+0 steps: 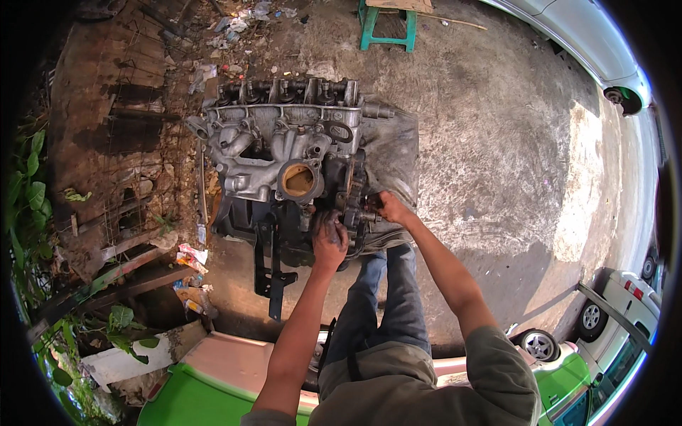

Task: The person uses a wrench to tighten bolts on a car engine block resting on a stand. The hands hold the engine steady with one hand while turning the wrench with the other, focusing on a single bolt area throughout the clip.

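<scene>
A greasy car engine stands in front of me, its valve gear showing along the far top edge. On its near side sits a grey metal intake manifold with a round throttle opening. My left hand, dark with grease, is curled against the engine's lower right part, its fingertips partly hidden among the parts. My right hand pinches at the engine's right end, beside a short metal shaft; what lies between its fingers is too small to tell. A black metal bracket hangs down left of my left hand.
A grey cloth or sheet lies under the engine's right side. Beyond stands a green stool. Rusty sheet metal, litter and plants line the left. Parked vehicles surround the right, including a white one; a green-and-pink vehicle body is at lower left.
</scene>
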A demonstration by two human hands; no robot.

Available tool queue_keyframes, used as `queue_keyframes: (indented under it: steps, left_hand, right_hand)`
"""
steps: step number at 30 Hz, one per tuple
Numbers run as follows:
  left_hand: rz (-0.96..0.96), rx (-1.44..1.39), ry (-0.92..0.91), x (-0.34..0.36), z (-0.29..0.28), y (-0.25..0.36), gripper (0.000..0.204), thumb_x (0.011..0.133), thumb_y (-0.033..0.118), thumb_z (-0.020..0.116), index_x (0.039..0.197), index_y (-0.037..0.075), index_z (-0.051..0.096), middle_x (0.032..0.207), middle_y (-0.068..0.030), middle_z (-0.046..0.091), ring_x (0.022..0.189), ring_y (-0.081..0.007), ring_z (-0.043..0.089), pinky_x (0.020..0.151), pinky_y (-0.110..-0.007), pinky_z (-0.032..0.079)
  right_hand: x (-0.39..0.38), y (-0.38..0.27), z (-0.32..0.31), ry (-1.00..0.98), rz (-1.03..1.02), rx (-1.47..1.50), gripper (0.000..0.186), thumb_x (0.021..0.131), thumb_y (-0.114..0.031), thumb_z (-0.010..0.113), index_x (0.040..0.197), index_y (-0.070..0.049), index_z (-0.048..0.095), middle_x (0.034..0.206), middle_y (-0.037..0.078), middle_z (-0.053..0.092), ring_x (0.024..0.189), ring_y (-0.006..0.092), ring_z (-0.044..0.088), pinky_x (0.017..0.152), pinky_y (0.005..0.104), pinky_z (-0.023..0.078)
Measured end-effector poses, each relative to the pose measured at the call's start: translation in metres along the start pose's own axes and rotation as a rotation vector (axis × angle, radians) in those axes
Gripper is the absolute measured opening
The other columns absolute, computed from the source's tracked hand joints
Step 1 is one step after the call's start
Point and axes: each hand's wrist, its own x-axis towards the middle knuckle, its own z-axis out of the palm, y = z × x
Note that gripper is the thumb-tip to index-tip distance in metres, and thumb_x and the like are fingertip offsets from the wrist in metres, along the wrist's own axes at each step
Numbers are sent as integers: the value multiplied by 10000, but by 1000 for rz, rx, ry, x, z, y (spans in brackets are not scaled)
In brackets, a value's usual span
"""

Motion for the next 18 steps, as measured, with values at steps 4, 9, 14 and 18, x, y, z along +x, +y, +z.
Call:
queue_keyframes:
  steps: [4,9,14,18]
  left_hand:
    - [6,3,-4,2,-1,1,159,857,-29,431,973,-74,529,885,-251,555,773,-421,552,719,-474,456]
    - [-7,10,-13,1,0,0,154,855,-31,432,967,-76,527,898,-253,559,789,-419,559,720,-473,462]
    - [-37,12,-19,-2,1,-1,148,861,-23,440,965,-79,528,890,-256,564,791,-424,560,719,-472,467]
    - [-26,14,-23,-5,2,-4,151,865,-15,440,969,-81,529,893,-258,564,793,-425,561,718,-474,464]
  right_hand:
    - [4,-3,-5,-64,-100,74,162,794,-106,671,949,-60,671,768,242,632,681,368,629,593,422,478]
    - [18,-2,-2,-164,144,47,197,780,-164,703,862,11,667,741,223,626,667,273,611,594,383,465]
    - [7,7,-7,-152,252,746,248,821,-186,682,944,28,706,875,108,695,692,200,585,579,346,450]
    - [9,8,-10,-292,299,1024,358,811,-194,734,1051,37,604,910,72,666,682,141,577,573,305,465]
